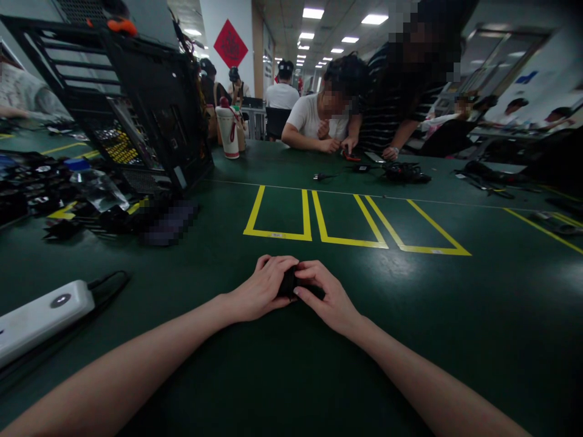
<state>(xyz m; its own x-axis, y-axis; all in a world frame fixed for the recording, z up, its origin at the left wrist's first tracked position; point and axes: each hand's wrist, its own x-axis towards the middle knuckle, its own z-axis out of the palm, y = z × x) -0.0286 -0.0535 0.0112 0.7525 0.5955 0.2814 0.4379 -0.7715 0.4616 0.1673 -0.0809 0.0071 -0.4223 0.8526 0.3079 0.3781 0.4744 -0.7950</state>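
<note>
Both of my hands meet over the dark green table [282,370], around a small black object [288,283]. My left hand [260,290] is wrapped over its left side, with the thumb low near the tabletop. From the right, my right hand [328,297] grips it between thumb and fingertips. My fingers cover most of the object and it is dark, so I cannot tell its kind. Just beyond my hands are yellow tape outlines [277,235] on the table.
A black computer case [155,115] stands at the back left, with a water bottle [98,185] and black parts beside it. A white power strip [45,318] lies at left. Across the table are black cables [405,173], a cup [228,132] and two people leaning in.
</note>
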